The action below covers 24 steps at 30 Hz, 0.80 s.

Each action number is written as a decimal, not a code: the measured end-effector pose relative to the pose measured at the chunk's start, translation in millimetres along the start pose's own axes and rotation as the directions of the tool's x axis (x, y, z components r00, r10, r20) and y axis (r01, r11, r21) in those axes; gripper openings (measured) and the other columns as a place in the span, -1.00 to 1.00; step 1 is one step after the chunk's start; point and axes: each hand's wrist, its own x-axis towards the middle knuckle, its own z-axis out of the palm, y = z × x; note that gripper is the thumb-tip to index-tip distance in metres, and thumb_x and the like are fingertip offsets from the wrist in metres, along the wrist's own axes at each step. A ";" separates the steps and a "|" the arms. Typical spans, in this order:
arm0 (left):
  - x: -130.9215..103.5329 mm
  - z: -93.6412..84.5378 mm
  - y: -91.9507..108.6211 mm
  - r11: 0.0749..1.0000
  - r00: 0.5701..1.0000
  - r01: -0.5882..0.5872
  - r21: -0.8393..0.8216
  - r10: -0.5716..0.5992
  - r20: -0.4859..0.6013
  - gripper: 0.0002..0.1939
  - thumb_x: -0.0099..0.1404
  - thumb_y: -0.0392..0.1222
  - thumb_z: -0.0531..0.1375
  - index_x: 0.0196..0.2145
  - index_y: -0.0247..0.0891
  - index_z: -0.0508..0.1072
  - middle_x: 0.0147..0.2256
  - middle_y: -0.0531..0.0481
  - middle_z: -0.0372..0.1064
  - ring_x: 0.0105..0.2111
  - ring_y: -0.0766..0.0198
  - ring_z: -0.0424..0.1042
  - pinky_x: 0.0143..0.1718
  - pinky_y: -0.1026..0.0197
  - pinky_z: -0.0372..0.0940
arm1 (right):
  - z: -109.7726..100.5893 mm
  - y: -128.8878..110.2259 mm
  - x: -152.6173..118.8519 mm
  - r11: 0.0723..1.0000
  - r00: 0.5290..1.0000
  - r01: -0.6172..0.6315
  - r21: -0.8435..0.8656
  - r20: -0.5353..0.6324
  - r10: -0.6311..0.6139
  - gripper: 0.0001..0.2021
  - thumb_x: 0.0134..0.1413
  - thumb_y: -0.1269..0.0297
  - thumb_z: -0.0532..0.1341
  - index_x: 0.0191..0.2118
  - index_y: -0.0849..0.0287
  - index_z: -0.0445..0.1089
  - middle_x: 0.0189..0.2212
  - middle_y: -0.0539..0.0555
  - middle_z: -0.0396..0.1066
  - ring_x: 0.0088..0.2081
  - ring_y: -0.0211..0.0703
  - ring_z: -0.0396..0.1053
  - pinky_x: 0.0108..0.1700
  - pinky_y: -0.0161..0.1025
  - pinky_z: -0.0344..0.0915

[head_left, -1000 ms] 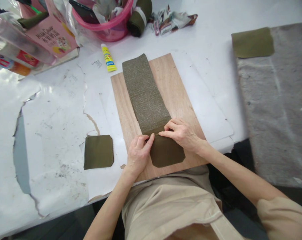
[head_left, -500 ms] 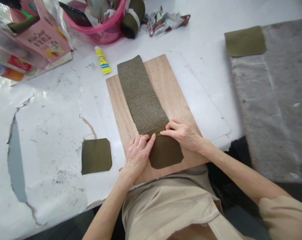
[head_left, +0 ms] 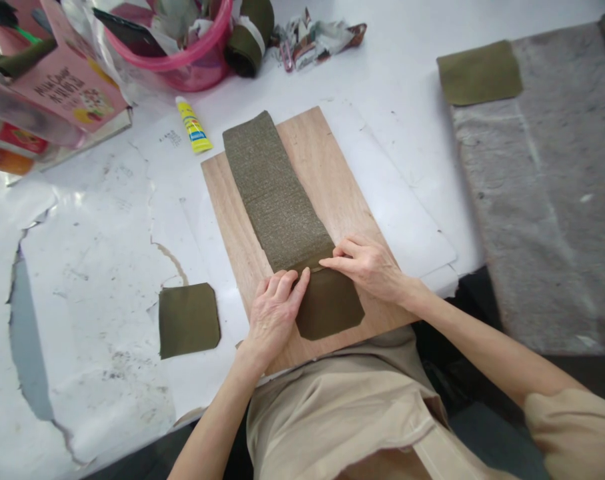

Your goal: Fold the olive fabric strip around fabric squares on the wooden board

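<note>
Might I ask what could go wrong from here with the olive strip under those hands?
The left hand and right hand are at the crosswise line on the olive strip; uneven pressure might skew it there. The strip's far end extends past the wooden board, so it could catch if the board slides. Such a slide might also bump the yellow tube.

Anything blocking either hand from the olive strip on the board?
Nothing visible. The left hand and right hand both appear to touch the olive strip near its smooth end, on the wooden board. The yellow tube lies off the board, out of the way.
</note>
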 end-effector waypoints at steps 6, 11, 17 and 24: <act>1.9 -2.5 0.9 0.999 0.999 -0.008 0.036 0.006 0.046 -0.46 0.37 -0.38 0.06 0.28 -0.23 0.17 -0.02 -0.24 0.32 0.02 0.01 0.30 -0.05 0.02 0.27 | -1.0 -0.4 -2.2 1.000 1.000 -0.013 0.022 0.008 0.013 -0.71 0.34 0.39 0.04 -0.03 0.13 0.50 -0.27 0.10 0.40 -0.17 -0.19 0.27 -0.11 -0.25 0.29; 5.8 -10.6 3.9 0.995 0.993 -0.031 0.094 0.020 0.119 -0.43 0.36 -0.36 0.08 0.30 -0.22 0.14 -0.01 -0.23 0.31 0.03 0.03 0.30 -0.04 0.02 0.26 | -0.7 -0.3 -2.5 1.000 1.000 0.014 -0.007 0.009 -0.014 -0.73 0.32 0.39 0.07 -0.07 0.10 0.51 -0.29 0.09 0.39 -0.20 -0.19 0.27 -0.13 -0.24 0.27; 8.7 -10.7 5.9 0.990 0.992 -0.060 0.131 0.045 0.115 -0.47 0.39 -0.35 0.06 0.28 -0.27 0.16 0.00 -0.22 0.32 0.05 0.03 0.29 -0.02 0.02 0.26 | 1.4 -0.5 -3.6 0.999 1.000 0.019 -0.036 0.000 -0.019 -0.74 0.32 0.39 0.07 -0.07 0.10 0.51 -0.28 0.08 0.38 -0.18 -0.18 0.26 -0.11 -0.23 0.27; 13.7 -9.0 6.7 0.988 0.988 -0.119 0.100 0.108 0.113 -0.50 0.40 -0.41 0.01 0.27 -0.37 0.15 0.01 -0.21 0.33 0.06 0.07 0.29 0.02 0.05 0.23 | -1.1 2.1 -7.1 0.999 1.000 0.020 -0.035 -0.022 -0.021 -0.76 0.30 0.39 0.10 -0.07 0.12 0.51 -0.28 0.09 0.38 -0.19 -0.17 0.26 -0.11 -0.23 0.27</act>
